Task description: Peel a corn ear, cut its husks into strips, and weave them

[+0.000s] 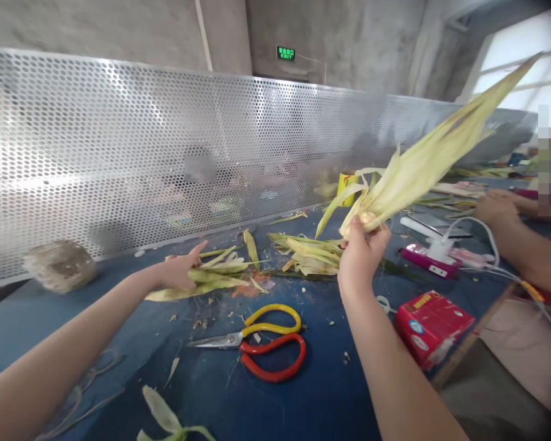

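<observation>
My right hand (363,254) is closed around the base of a bunch of pale green corn husks (422,162), lifted above the table with the long tips pointing up and right. My left hand (180,271) rests on a small pile of loose husks (224,275) on the table. One of its fingers is stretched out; the others are partly hidden among the leaves. Between my two hands lies another pile of husks (310,254). Nearer to me are scissors (270,343) with one yellow and one red handle, blades pointing left.
A perforated metal screen (156,135) runs along the back of the blue table (239,404). A roll of twine-like material (60,264) stands at left. On the right are a red packet (431,324), a purple power strip (429,260) with cables, and another person's arm (509,226).
</observation>
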The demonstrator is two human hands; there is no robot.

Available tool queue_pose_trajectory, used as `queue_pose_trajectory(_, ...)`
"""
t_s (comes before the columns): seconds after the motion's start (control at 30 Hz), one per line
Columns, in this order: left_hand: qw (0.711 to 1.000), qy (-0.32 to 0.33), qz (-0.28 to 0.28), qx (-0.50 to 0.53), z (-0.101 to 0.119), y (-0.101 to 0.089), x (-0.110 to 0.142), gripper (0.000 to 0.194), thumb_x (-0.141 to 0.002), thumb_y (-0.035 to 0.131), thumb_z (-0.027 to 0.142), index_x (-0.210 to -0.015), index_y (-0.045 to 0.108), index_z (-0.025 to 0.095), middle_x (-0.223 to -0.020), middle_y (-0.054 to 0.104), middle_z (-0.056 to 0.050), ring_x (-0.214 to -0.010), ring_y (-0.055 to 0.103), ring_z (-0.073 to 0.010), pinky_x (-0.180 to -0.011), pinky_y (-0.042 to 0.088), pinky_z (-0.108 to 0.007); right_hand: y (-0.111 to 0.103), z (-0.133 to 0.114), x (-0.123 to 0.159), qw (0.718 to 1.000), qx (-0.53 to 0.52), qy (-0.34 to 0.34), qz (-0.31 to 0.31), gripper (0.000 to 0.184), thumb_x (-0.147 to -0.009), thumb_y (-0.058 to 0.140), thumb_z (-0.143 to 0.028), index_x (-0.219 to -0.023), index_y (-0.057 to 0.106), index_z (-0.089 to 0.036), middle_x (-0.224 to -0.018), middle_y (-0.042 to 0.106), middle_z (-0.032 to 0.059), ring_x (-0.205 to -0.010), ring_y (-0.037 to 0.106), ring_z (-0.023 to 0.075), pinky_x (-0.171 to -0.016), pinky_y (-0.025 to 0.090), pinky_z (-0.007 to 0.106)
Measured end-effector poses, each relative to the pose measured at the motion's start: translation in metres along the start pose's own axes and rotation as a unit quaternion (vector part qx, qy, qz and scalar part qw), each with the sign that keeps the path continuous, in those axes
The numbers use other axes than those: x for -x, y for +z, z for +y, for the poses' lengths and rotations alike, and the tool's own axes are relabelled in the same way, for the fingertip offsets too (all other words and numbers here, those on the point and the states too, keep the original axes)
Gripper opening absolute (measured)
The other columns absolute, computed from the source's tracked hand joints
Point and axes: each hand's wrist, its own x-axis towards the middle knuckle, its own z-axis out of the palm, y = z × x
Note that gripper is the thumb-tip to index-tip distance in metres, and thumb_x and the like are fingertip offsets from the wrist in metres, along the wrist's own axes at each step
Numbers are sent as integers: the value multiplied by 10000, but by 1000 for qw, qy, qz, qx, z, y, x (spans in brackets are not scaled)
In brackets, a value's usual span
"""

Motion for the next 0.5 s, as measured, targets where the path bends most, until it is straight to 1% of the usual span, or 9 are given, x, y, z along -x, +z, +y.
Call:
queue_pose_trajectory(0.07,1000,-13,17,-20,4,-7,-3,984,-585,564,188,-1417,51,78,-1174,578,-218,-1124,488,-377,-950,232,-556,0,-1,-1,1000,-16,-3,8,351,-678,571,-358,-939,392,-205,-1075,560,116,-911,605,223,-680,498,373)
queue_pose_trajectory(0.13,999,-7,25,-25,15,-16,-7,1029,-549,598,202,-1414,61,52,-1217,532,-266,-1143,459,-426,-933,252,-570,0,-1,-1,999,-29,-5,18,354,-674,575,-354,-935,388,-204,-1090,550,122,-926,602,224,-716,496,388)
queue_pose_trajectory(0.17,999,9,28,-23,25,-21,-10,1046,-545,611,215,-1414,53,49,-1247,504,-275,-1144,458,-428,-930,271,-557,0,-1,-2,999,-34,-4,20,353,-674,575,-353,-933,387,-204,-1094,546,125,-935,600,226,-731,495,394)
queue_pose_trajectory(0.2,999,38,32,-16,38,-24,-14,1001,-599,579,240,-1418,31,69,-1290,476,-251,-1151,468,-386,-945,287,-514,0,-1,-2,999,-37,-3,20,350,-675,576,-351,-929,386,-204,-1096,544,127,-944,599,229,-742,494,399)
queue_pose_trajectory(0.27,992,107,61,-9,73,-26,-24,941,-683,522,256,-1419,-51,132,-1363,423,-177,-1186,443,-319,-1013,194,-494,-1,0,-1,999,-39,-6,13,340,-677,580,-344,-920,387,-205,-1096,543,130,-956,596,234,-758,492,409)
queue_pose_trajectory(0.3,986,147,80,-8,93,-24,-32,862,-740,472,250,-1420,-50,158,-1373,423,-134,-1235,389,-282,-1043,134,-463,-1,1,-1,999,-37,-9,11,335,-678,582,-340,-917,388,-207,-1097,543,130,-960,594,236,-765,491,413)
queue_pose_trajectory(0.33,979,184,91,-8,113,-20,-41,810,-771,452,248,-1422,-23,169,-1360,444,-108,-1245,376,-251,-1054,115,-425,-1,1,-1,999,-33,-13,12,330,-680,582,-336,-915,388,-209,-1100,542,130,-963,592,237,-773,489,418)
queue_pose_trajectory(0.4,966,241,88,-15,152,-8,-64,788,-763,495,217,-1417,60,152,-1312,498,-106,-1206,426,-223,-1045,142,-384,-2,3,0,999,-26,-17,21,319,-688,578,-335,-913,389,-212,-1109,540,134,-969,588,238,-794,484,430)
queue_pose_trajectory(0.5,955,287,66,-28,192,11,-98,838,-714,571,170,-1408,102,150,-1224,576,-119,-1176,462,-249,-1018,167,-445,-3,7,0,999,-20,-16,22,322,-697,579,-335,-926,396,-204,-1116,540,150,-974,587,244,-821,475,443)
